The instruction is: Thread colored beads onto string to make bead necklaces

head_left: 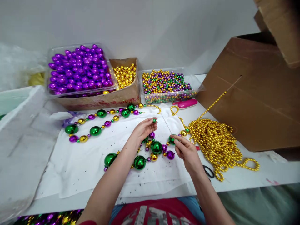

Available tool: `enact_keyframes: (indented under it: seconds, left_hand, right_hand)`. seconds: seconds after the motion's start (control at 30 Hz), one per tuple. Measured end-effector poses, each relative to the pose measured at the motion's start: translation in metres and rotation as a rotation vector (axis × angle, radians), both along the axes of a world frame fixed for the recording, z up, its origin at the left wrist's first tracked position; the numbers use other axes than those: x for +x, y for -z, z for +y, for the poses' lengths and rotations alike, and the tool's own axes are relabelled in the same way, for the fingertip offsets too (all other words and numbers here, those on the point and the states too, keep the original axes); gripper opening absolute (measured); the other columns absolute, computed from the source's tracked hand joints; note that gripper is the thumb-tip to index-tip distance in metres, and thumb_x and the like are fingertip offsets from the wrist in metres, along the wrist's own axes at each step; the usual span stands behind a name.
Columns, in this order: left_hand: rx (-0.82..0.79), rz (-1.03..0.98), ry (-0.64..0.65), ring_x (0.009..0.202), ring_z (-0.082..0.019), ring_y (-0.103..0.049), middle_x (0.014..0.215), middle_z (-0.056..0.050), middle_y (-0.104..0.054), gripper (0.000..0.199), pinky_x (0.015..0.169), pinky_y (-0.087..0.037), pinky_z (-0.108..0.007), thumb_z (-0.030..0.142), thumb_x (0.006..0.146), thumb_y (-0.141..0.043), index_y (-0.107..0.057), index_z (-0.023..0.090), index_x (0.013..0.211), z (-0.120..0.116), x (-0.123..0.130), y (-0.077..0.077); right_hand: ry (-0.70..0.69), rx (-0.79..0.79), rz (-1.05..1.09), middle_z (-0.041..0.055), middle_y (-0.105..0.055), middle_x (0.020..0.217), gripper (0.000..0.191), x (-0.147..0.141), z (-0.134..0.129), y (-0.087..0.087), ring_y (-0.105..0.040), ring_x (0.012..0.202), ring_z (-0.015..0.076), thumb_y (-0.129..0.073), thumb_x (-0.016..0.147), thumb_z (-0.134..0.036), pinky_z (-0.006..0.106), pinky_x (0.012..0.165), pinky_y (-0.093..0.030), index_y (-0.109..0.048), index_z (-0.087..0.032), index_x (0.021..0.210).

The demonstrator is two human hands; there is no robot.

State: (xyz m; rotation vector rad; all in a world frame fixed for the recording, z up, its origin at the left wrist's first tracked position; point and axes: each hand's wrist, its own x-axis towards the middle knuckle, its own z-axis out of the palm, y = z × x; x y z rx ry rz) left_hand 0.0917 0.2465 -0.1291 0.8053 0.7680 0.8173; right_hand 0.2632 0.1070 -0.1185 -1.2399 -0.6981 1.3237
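My left hand (145,128) pinches a small green bead (154,120) between thumb and fingertips, above a white cloth (82,162). To its right, my right hand (187,152) is closed on a thin string (167,123), which slants up and left from the fingers. Below and between both hands lies a bead strand (140,162) of large green, gold and purple balls, partly covered by my left forearm. Farther left rests a second bead strand (95,131) in a long loop, with small gold beads at its right end.
Behind the cloth stand a tub of purple beads (79,70), a cardboard box of gold beads (125,75) and a tub of small mixed beads (166,82). A pink-handled tool (187,103), a gold bead chain pile (215,143), black scissor handles (208,172) and a large carton (234,93) sit right.
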Motion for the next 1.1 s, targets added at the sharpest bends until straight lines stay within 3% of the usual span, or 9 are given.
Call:
enact_keyframes:
  seconds: [0.1, 0.27, 0.67, 0.93, 1.1]
  left_hand:
    - [-0.187, -0.247, -0.109, 0.076, -0.013, -0.063, 0.086, -0.009, -0.067, 0.012, 0.077, -0.052, -0.028, 0.015, 0.082, -0.061, -0.068, 0.012, 0.092, -0.014, -0.012, -0.001]
    - [-0.227, -0.314, -0.195, 0.075, -0.014, -0.064, 0.086, -0.009, -0.067, 0.007, 0.076, -0.053, -0.028, 0.014, 0.082, -0.062, -0.066, 0.012, 0.087, -0.026, -0.018, 0.001]
    - [-0.150, -0.287, -0.194, 0.074, -0.012, -0.063, 0.090, -0.007, -0.067, 0.012, 0.076, -0.052, -0.027, 0.018, 0.079, -0.066, -0.064, 0.013, 0.090, -0.036, -0.024, -0.003]
    - [-0.091, -0.293, -0.181, 0.074, -0.011, -0.062, 0.090, -0.005, -0.065, 0.018, 0.077, -0.050, -0.027, 0.019, 0.077, -0.069, -0.063, 0.014, 0.093, -0.035, -0.024, 0.003]
    - [-0.036, -0.241, -0.174, 0.074, -0.010, -0.061, 0.090, -0.004, -0.064, 0.022, 0.078, -0.048, -0.028, 0.017, 0.073, -0.072, -0.065, 0.014, 0.094, -0.037, -0.022, -0.009]
  right_hand:
    - [-0.046, -0.038, -0.166, -0.0057, -0.039, 0.046, 0.037, -0.005, -0.012, 0.000, -0.029, 0.044, 0.0077, -0.066, 0.078, -0.039, 0.023, 0.042, -0.017, -0.069, -0.016, 0.106]
    - [-0.076, -0.048, -0.354, -0.0039, -0.043, 0.047, 0.035, -0.010, -0.027, -0.004, -0.038, 0.048, 0.0112, -0.064, 0.077, -0.041, 0.025, 0.047, -0.029, -0.072, -0.018, 0.102]
    - [-0.096, -0.032, -0.376, -0.0026, -0.047, 0.049, 0.033, -0.022, -0.028, -0.006, -0.039, 0.048, 0.0122, -0.064, 0.077, -0.041, 0.026, 0.047, -0.034, -0.073, -0.020, 0.100]
    - [-0.091, -0.043, -0.367, -0.0024, -0.047, 0.051, 0.032, -0.021, -0.029, -0.007, -0.039, 0.048, 0.0115, -0.063, 0.077, -0.040, 0.025, 0.046, -0.033, -0.073, -0.020, 0.099]
    - [-0.068, -0.042, -0.337, -0.0030, -0.046, 0.052, 0.030, -0.025, -0.023, -0.009, -0.039, 0.049, 0.0115, -0.063, 0.078, -0.041, 0.025, 0.046, -0.032, -0.072, -0.020, 0.096]
